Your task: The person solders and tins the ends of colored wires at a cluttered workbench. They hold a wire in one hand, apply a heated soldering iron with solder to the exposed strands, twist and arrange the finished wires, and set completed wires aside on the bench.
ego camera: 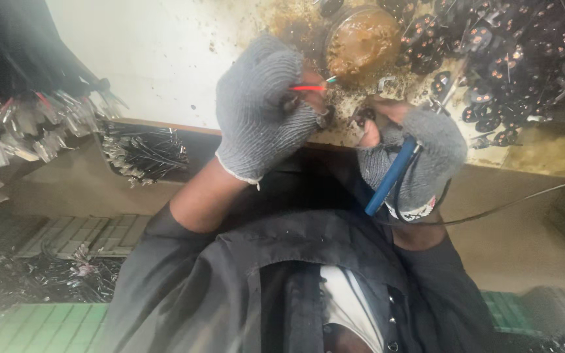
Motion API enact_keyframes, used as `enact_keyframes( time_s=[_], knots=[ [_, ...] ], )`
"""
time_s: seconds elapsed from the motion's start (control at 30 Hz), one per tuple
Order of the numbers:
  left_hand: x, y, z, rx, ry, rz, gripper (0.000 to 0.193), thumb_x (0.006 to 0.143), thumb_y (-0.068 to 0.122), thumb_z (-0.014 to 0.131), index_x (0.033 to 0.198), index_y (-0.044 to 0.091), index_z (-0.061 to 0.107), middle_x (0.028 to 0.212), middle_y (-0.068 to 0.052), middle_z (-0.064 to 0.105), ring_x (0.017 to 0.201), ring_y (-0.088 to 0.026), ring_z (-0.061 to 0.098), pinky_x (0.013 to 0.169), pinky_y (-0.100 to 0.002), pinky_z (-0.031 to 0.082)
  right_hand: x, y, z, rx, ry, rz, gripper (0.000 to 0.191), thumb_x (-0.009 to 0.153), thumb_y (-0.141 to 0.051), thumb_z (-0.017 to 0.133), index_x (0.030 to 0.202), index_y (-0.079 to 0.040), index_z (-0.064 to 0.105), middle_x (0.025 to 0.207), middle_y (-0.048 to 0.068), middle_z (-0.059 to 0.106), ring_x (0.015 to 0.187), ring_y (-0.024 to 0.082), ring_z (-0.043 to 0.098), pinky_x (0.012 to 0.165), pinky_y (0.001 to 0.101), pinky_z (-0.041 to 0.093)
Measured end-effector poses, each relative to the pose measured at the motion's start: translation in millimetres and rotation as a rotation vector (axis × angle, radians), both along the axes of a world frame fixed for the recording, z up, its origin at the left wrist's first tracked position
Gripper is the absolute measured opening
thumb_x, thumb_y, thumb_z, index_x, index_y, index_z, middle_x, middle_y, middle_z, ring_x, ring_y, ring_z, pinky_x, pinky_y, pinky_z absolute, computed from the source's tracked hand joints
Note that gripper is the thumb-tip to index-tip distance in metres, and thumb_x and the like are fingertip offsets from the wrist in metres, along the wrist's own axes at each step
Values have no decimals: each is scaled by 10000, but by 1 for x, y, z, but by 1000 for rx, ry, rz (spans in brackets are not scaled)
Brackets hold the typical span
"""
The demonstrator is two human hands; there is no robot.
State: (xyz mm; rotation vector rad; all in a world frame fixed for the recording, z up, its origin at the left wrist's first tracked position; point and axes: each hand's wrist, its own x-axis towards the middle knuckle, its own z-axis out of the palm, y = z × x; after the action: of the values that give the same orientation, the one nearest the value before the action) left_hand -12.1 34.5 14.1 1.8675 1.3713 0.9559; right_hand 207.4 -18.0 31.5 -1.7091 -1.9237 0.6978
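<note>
Two grey-gloved hands work at the edge of a stained white tabletop. The left hand pinches thin red and green wires between closed fingertips, and the right hand is curled around a blue-handled tool. Just beyond them stands a round tin of brown paste beside a heap of small dark round parts; bundled leads lie to the left.

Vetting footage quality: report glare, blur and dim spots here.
Head view: hazy glare washes out the left edge, blurring the wire bundles; left hand pinching a red wire and right hand with blue-handled tool are fairly sharp; the lower corners sit dim and soft.
</note>
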Motion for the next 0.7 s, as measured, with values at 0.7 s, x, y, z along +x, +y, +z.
enact_keyframes(
  time_s=[0.7],
  knots=[
    [6, -26, 4, -30, 126, -181, 203, 844, 237, 826, 940, 183, 654, 903, -45, 582, 817, -273, 645, 674, -408, 499, -5, -6, 30, -103, 460, -153, 554, 912, -591, 802, 1136, -87, 756, 842, 94, 665, 761, 194, 634, 692, 316, 466]
  ],
)
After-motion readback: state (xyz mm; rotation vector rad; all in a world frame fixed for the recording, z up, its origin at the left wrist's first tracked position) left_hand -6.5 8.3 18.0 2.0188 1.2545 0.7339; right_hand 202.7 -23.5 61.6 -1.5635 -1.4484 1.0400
